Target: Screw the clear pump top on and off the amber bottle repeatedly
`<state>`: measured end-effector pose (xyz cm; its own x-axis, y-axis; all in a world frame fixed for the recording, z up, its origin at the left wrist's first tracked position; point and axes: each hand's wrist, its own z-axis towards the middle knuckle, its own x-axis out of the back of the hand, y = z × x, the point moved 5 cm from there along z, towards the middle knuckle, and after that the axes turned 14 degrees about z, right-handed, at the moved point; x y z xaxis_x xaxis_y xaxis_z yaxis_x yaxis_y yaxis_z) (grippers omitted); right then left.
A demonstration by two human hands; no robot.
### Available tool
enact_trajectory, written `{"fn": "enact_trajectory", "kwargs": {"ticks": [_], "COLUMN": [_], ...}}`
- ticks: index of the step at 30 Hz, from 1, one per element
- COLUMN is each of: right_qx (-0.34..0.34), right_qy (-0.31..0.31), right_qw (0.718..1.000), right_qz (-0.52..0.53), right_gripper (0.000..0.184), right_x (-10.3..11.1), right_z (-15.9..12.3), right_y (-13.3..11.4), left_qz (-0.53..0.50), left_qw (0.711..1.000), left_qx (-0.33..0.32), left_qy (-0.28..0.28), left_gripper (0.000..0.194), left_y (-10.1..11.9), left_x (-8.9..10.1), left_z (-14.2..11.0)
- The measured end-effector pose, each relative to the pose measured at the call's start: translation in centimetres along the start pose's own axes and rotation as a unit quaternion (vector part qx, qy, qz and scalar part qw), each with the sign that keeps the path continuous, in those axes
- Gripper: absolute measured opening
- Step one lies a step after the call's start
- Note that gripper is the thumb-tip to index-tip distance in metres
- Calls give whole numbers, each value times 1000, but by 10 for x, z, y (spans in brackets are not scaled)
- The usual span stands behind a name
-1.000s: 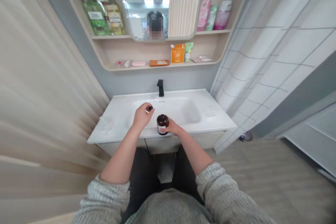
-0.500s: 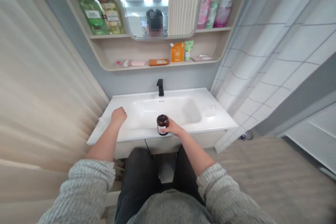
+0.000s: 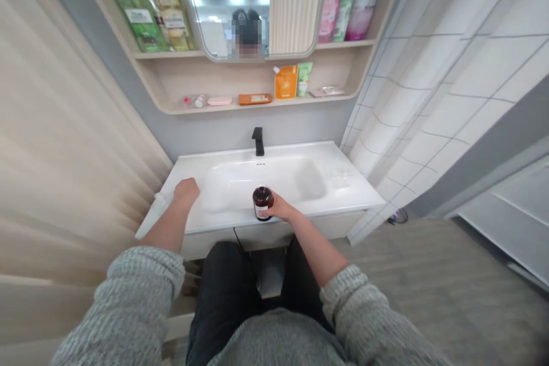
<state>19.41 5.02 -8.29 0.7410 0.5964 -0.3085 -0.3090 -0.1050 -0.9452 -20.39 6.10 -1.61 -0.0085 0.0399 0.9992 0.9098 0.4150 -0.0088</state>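
A dark brown bottle (image 3: 262, 197) with a white label stands upright near the front rim of the white sink (image 3: 227, 216). My right hand (image 3: 281, 207) is wrapped round its right side, thumb across the label. Over the counter left of the basin, my left hand (image 3: 187, 190) is closed, its knuckles turned up. Whatever its fingers hold, if anything, is hidden from view.
Behind the basin stands a black faucet (image 3: 258, 142). Above it hangs a shelf unit (image 3: 206, 110) with an orange pouch (image 3: 286, 82), a green tube (image 3: 304, 79) and several bottles. A clear dish (image 3: 341, 178) lies on the right counter, and a beige curtain (image 3: 86, 143) borders the left.
My left hand has moved slightly left; a small dark bit seen at its fingers before no longer shows. My right hand keeps its hold on the bottle. The view has shifted a little.
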Motion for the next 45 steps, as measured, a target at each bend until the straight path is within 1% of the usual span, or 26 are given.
{"fn": "enact_trajectory", "kwargs": {"ticks": [2,3,4,6,7,8,9,11,12,14,16,18,19,21,23,25,29,33,34,36,38,39,41,42,43,45], "right_qx": [4,4,4,2,2,3,4,10,14,22,32,38,40,41,52,69,105,128,128,131,149,163,191,204,213,226], "right_qy": [0,-1,-2,-4,-6,-5,-5,-2,0,3,3,-1,-5,-11,-11,-13,-22,-15,-1,57,147,196,289,335,379,475], "right_qw": [1000,1000,1000,1000,1000,1000,1000,1000,1000,1000,999,999,999,999,999,998,993,989,989,987,975,962,925,900,872,798], "right_qz": [1,1,2,4,4,3,2,-5,-10,-16,-11,1,7,11,7,-1,-40,-77,-78,-70,-80,-98,-158,-193,-226,-293], "right_gripper": [95,94,93,92,92,92,92,93,93,96,107,122,128,135,139,140,131,114,107,91,75,69,60,55,50,50], "right_x": [-1,-1,-2,-2,-2,-1,-1,0,1,2,2,2,2,2,3,4,4,2,2,6,19,29,57,74,94,137], "right_z": [0,0,-1,-1,-1,-1,-2,-2,-2,-2,-2,-3,-3,-3,-1,1,5,4,4,2,-6,-13,-35,-48,-63,-94], "right_y": [-1,-2,-2,-2,-2,-2,-2,-2,-2,-3,-3,-4,-3,-1,1,3,2,-2,-2,-3,-6,-10,-24,-33,-44,-68], "left_qz": [20,31,34,9,-23,-69,-122,-229,-273,-343,-385,-409,-417,-438,-461,-478,-490,-485,-486,-486,-486,-485,-484,-482,-480,-474], "left_qw": [1000,999,999,992,984,974,963,934,921,900,883,869,862,846,833,826,824,837,838,841,845,848,854,857,860,863], "left_qx": [15,17,5,-41,-71,-96,-132,-198,-222,-249,-264,-278,-285,-298,-300,-296,-285,-254,-248,-239,-225,-214,-189,-179,-174,-170], "left_qy": [-2,11,37,120,162,191,203,189,168,106,48,1,-21,-55,-57,-35,-15,10,11,9,7,7,10,14,17,23], "left_gripper": [19,23,27,37,41,44,48,56,60,66,65,62,64,73,86,93,87,83,83,83,81,79,75,73,73,71], "left_y": [-1,1,6,26,39,53,69,101,116,140,158,172,178,189,198,203,205,195,193,190,188,186,183,181,180,179], "left_x": [0,1,3,8,8,6,2,-13,-22,-40,-53,-60,-63,-64,-63,-61,-62,-64,-65,-66,-68,-69,-71,-73,-74,-75], "left_z": [-3,-6,-12,-29,-42,-56,-71,-99,-110,-128,-138,-144,-146,-149,-151,-151,-148,-138,-134,-126,-117,-113,-107,-105,-104,-104]}}
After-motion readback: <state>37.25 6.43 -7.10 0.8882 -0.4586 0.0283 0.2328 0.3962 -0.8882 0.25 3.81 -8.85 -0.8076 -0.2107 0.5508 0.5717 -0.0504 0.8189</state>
